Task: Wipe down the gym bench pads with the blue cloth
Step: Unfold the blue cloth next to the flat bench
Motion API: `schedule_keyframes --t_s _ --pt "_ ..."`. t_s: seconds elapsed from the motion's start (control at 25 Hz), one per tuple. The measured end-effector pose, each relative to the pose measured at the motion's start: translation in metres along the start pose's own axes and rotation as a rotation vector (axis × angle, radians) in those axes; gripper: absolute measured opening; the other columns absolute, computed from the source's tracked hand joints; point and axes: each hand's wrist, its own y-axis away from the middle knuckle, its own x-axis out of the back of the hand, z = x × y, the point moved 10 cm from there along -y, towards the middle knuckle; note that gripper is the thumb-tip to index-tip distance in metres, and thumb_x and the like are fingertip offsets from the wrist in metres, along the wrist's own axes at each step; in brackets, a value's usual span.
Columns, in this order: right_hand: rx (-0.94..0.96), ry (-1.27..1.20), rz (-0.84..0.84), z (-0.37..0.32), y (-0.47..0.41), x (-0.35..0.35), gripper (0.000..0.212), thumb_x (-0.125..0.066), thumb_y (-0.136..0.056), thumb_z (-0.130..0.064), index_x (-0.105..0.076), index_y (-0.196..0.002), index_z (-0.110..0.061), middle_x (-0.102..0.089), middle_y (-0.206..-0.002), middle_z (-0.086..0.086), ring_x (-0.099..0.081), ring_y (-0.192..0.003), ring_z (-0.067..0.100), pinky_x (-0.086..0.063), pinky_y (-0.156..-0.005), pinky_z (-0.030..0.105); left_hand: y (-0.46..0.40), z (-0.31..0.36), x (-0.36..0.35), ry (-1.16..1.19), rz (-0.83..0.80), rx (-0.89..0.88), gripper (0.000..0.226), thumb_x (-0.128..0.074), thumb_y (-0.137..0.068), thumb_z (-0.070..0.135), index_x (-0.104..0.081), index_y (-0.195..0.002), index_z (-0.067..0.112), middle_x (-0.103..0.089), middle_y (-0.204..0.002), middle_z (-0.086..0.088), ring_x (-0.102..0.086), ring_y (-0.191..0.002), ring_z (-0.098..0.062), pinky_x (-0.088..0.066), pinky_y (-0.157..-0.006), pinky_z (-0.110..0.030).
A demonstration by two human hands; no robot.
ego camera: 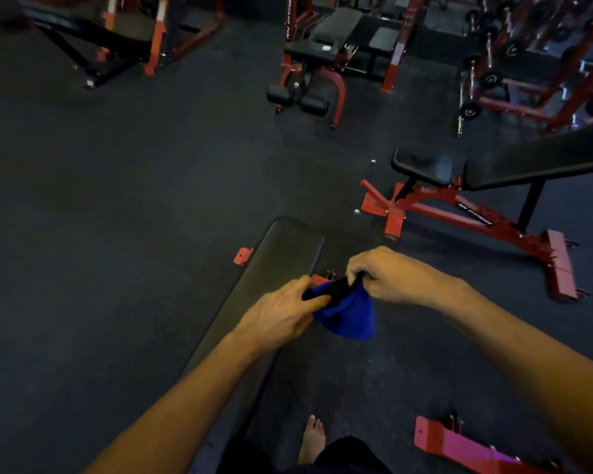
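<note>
A blue cloth (351, 318) hangs bunched between my two hands, above the right edge of a long black flat bench pad (254, 285) that runs from below me toward the middle of the floor. My left hand (281, 311) grips the cloth's left end with curled fingers. My right hand (387, 277) pinches its top edge from above. The cloth does not touch the pad.
A red-framed incline bench (493, 172) with black pads stands to the right. Another adjustable bench (322, 49) and a dumbbell rack (528, 70) stand farther back. A red foot bar (466, 446) lies at the lower right, near my bare foot (312, 439). Dark rubber floor stretches to the left.
</note>
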Motion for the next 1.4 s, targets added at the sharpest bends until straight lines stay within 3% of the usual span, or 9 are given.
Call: schedule_keyframes --t_s 0.12,0.24,0.32,0.52,0.64,0.88,1.12,1.28,1.4 --pt "-0.036 0.039 0.027 0.000 -0.006 0.016 0.014 -0.052 -0.071 -0.021 -0.063 -0.078 -0.025 -0.062 -0.079 -0.013 -0.058 -0.069 0.003 -0.052 -0.062 0.040 -0.015 -0.026 0.018 -0.058 0.004 0.046 0.018 -0.066 -0.091 0.029 -0.064 -0.099 0.013 -0.055 -0.105 -0.010 -0.063 -0.082 -0.028 -0.042 -0.049 -0.035" --pt "-0.041 0.081 0.114 -0.008 -0.009 0.031 0.019 -0.065 -0.077 -0.048 -0.058 -0.078 -0.030 -0.059 -0.079 -0.015 -0.056 -0.068 0.000 -0.046 -0.058 0.032 -0.020 -0.051 0.043 -0.141 0.030 0.101 0.022 -0.065 -0.094 0.035 -0.064 -0.103 0.016 -0.057 -0.109 -0.008 -0.064 -0.080 -0.026 -0.032 -0.052 -0.033" --pt "-0.044 0.079 0.210 -0.014 -0.010 0.045 0.023 -0.071 -0.082 -0.048 -0.059 -0.079 -0.029 -0.058 -0.076 -0.016 -0.053 -0.067 -0.003 -0.039 -0.058 0.026 -0.020 -0.058 0.058 -0.149 0.045 0.082 0.024 -0.064 -0.096 0.035 -0.064 -0.108 0.015 -0.059 -0.112 -0.007 -0.065 -0.081 -0.024 -0.035 -0.052 -0.031" --pt "-0.167 -0.079 0.414 -0.015 -0.002 0.078 0.020 -0.075 -0.081 -0.045 -0.068 -0.088 -0.028 -0.066 -0.075 -0.007 -0.060 -0.069 0.005 -0.048 -0.059 0.031 -0.022 -0.057 0.097 -0.229 0.137 0.008 0.030 -0.048 -0.098 0.033 -0.062 -0.117 0.015 -0.065 -0.107 -0.008 -0.067 -0.075 -0.026 -0.041 -0.044 -0.033" --pt "-0.175 -0.031 0.508 -0.024 0.003 0.087 0.017 -0.077 -0.082 -0.039 -0.068 -0.087 -0.026 -0.060 -0.071 -0.014 -0.054 -0.065 0.000 -0.036 -0.054 0.018 -0.033 -0.047 0.081 -0.359 -0.040 -0.053 0.042 -0.041 -0.104 0.032 -0.045 -0.145 0.025 -0.057 -0.111 -0.006 -0.065 -0.081 -0.026 -0.038 -0.048 -0.036" --pt "-0.108 0.122 0.462 -0.057 -0.001 0.092 0.025 -0.077 -0.083 -0.039 -0.069 -0.095 -0.018 -0.056 -0.075 -0.013 -0.047 -0.066 0.000 -0.030 -0.055 0.016 -0.054 -0.059 0.103 -0.585 -0.048 -0.027 0.025 -0.042 -0.106 0.027 -0.055 -0.124 0.015 -0.052 -0.118 -0.013 -0.063 -0.089 -0.029 -0.038 -0.050 -0.038" --pt "-0.119 0.052 0.597 -0.066 0.017 0.113 0.020 -0.077 -0.083 -0.035 -0.062 -0.088 -0.023 -0.053 -0.064 -0.014 -0.053 -0.062 -0.005 -0.033 -0.050 0.018 -0.060 -0.061 0.127 -0.389 0.008 0.071 0.025 -0.044 -0.105 0.031 -0.058 -0.110 0.010 -0.052 -0.111 -0.008 -0.060 -0.092 -0.026 -0.046 -0.057 -0.040" --pt "-0.142 0.010 0.640 -0.058 0.023 0.115 0.023 -0.081 -0.080 -0.027 -0.058 -0.077 -0.023 -0.053 -0.062 -0.014 -0.054 -0.065 -0.010 -0.036 -0.051 0.014 -0.055 -0.036 0.120 -0.107 -0.163 -0.140 0.019 -0.057 -0.095 0.022 -0.049 -0.112 0.016 -0.052 -0.098 -0.001 -0.059 -0.086 -0.030 -0.043 -0.067 -0.040" --pt "-0.147 -0.089 0.650 -0.046 0.028 0.113 0.023 -0.081 -0.080 -0.025 -0.058 -0.080 -0.025 -0.063 -0.076 -0.006 -0.058 -0.067 0.005 -0.047 -0.058 0.033 -0.049 -0.042 0.145 0.093 -0.039 -0.119 0.024 -0.055 -0.098 0.018 -0.056 -0.121 0.016 -0.065 -0.100 -0.002 -0.061 -0.087 -0.026 -0.049 -0.074 -0.041"
